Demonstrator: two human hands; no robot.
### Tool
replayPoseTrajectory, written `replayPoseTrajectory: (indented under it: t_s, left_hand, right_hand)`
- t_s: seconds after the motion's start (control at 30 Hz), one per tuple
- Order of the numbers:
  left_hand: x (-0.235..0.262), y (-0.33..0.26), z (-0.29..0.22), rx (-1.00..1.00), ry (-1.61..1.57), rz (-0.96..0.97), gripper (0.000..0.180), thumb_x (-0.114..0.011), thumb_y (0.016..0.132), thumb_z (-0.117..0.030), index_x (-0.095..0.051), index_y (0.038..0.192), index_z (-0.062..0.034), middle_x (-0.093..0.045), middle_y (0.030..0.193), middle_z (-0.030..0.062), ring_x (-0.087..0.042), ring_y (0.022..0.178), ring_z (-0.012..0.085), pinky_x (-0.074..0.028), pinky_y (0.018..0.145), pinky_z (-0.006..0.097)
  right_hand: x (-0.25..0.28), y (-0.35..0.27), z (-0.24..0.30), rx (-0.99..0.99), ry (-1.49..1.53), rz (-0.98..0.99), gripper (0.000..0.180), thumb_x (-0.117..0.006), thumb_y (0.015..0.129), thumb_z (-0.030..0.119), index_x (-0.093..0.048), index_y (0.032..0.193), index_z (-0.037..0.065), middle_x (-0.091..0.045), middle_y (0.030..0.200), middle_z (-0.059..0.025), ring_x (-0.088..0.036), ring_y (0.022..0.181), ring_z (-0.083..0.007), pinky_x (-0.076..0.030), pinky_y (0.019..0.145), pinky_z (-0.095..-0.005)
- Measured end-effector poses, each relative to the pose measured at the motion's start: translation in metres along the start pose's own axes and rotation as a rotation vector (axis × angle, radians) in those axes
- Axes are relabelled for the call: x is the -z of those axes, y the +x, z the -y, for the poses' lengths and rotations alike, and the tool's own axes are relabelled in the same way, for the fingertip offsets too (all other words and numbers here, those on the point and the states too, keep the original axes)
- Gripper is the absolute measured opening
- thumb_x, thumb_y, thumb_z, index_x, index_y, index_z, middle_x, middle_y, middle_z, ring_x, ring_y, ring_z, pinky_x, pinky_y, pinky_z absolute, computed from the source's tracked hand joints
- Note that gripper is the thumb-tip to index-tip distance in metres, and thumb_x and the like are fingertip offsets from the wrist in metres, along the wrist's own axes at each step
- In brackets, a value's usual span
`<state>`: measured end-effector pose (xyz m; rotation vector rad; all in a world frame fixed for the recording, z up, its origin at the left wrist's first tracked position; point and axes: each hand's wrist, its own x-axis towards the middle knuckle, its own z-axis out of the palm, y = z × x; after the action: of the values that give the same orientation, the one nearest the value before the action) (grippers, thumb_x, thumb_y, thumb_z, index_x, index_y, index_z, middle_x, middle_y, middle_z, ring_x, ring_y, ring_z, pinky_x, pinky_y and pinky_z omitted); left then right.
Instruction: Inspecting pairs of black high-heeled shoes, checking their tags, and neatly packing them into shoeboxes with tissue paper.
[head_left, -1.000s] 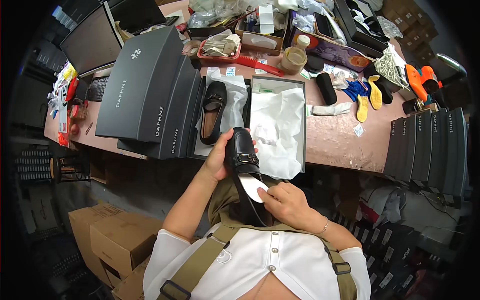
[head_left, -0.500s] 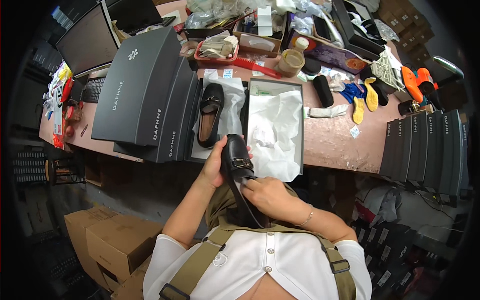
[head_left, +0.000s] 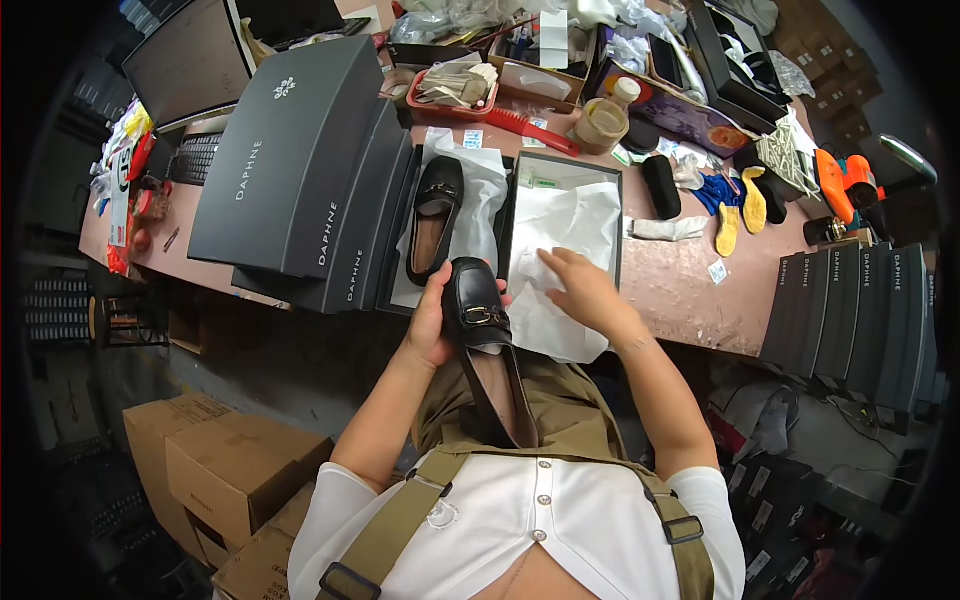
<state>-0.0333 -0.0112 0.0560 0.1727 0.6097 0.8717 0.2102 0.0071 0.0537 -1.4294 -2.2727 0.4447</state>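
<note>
Beyond the fingers stretches a cluttered pinkish worktable (head_left: 690,305). The left hand (head_left: 430,325) grasps a black buckled loafer (head_left: 484,310) near its toe; the right hand (head_left: 588,292), fingers loosely parted, hovers at white tissue paper (head_left: 568,218), contact unclear.

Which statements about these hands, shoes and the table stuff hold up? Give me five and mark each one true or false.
1. The left hand holds a black shoe. True.
2. The right hand is inside that shoe. False: it is over the white paper.
3. Another black shoe lies in an open box. True.
4. The keyboard is at the table's right end. False: it is on the left.
5. The held shoe has a metal buckle. True.
</note>
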Motion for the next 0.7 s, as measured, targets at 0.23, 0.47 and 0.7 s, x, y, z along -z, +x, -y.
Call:
replayPoseTrajectory:
  t_s: [0.23,0.47,0.7]
  left_hand:
    - [0.005,-0.008,-0.006,-0.051,0.032,-0.030,0.065,-0.040,0.095,-0.053,-0.040,0.135,-0.0022,-0.060,0.115,0.0218,-0.062,0.104,0.0351,-0.053,0.087,0.049]
    - [-0.009,-0.003,0.001,0.000,0.043,-0.062,0.058,-0.044,0.095,-0.052,-0.046,0.128,-0.0036,-0.061,0.109,0.0182,-0.063,0.100,0.0301,-0.054,0.084,0.044]
    - [-0.013,-0.011,0.000,-0.027,0.082,-0.055,0.057,-0.041,0.096,-0.051,-0.046,0.127,-0.0032,-0.060,0.111,0.0179,-0.062,0.103,0.0302,-0.055,0.083,0.041]
  right_hand:
    - [0.024,-0.008,0.015,-0.297,0.682,-0.104,0.050,-0.070,0.076,0.007,-0.054,0.124,0.004,-0.066,0.102,-0.0146,-0.065,0.091,-0.0249,-0.050,0.082,-0.0308]
    - [0.054,-0.050,0.106,-0.181,0.634,0.287,0.038,-0.072,0.076,0.015,-0.061,0.112,0.004,-0.058,0.093,-0.0156,-0.062,0.080,-0.0304,-0.051,0.071,-0.0335]
    - [0.032,-0.054,0.124,-0.038,0.461,0.046,0.040,-0.075,0.073,0.014,-0.060,0.109,0.003,-0.058,0.100,-0.0142,-0.062,0.080,-0.0317,-0.052,0.068,-0.0380]
